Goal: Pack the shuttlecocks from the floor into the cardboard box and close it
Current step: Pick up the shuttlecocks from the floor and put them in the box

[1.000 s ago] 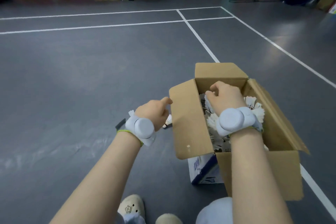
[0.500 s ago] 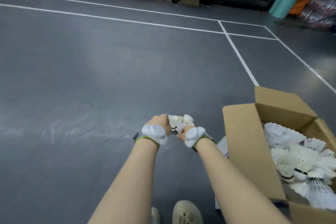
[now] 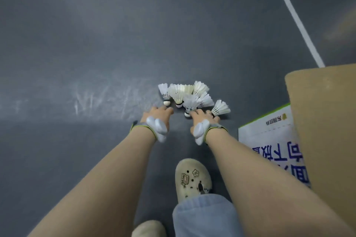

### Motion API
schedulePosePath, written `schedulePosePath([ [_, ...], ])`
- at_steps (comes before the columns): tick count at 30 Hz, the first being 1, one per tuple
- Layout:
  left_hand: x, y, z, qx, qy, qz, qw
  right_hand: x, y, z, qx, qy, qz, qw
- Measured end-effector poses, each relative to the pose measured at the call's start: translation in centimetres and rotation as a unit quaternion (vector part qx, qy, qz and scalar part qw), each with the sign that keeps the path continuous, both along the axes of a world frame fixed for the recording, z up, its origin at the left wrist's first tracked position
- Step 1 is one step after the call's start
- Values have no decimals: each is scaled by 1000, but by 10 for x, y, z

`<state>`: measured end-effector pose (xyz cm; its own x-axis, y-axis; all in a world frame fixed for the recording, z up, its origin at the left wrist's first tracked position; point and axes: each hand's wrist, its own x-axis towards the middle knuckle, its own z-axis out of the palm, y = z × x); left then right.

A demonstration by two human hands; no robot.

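Note:
Several white feather shuttlecocks (image 3: 185,94) lie clustered on the grey court floor in front of me. My left hand (image 3: 159,114) reaches toward the cluster's left side, fingers spread, just short of the leftmost cork. Fingers apart, my right hand (image 3: 202,119) rests at the base of the nearer shuttlecocks and touches one cork; one more shuttlecock (image 3: 220,108) lies just to its right. Neither hand grips anything. A flap of the cardboard box (image 3: 323,121) fills the right edge; its inside is hidden.
The box's white printed side (image 3: 269,140) with blue characters sits low at the right. My cream clog (image 3: 192,177) stands on the floor between my arms, another shoe (image 3: 148,229) at the bottom. A white court line (image 3: 294,17) runs at upper right.
My right hand left the box and both hands came down to the shuttlecock cluster on the floor. My view tilted down and left, so the box interior has dropped out of sight.

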<state>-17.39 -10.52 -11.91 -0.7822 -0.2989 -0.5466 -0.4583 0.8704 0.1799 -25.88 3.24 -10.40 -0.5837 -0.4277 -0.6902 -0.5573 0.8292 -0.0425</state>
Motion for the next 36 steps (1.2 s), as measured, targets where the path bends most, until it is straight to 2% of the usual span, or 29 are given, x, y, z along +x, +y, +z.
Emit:
schedulePosePath([
  [8, -42, 8, -60, -84, 57, 12, 995, -22, -1, -45, -68, 61, 6, 996],
  [13, -57, 6, -65, -122, 160, 69, 977, -33, 0, -49, -56, 74, -11, 996],
  [20, -66, 9, -75, -61, 132, 53, 988, -35, -18, -53, -28, 61, 5, 998],
  [27, -72, 8, -78, -36, 121, 48, 991, -33, -41, -59, -56, 17, -136, 989],
  [33, -77, 4, -81, -54, 141, 42, 988, -35, -32, -64, -101, -7, -198, 975],
  [36, -78, 2, -80, -66, 145, 60, 985, -32, -26, -67, -119, 19, -207, 971],
])
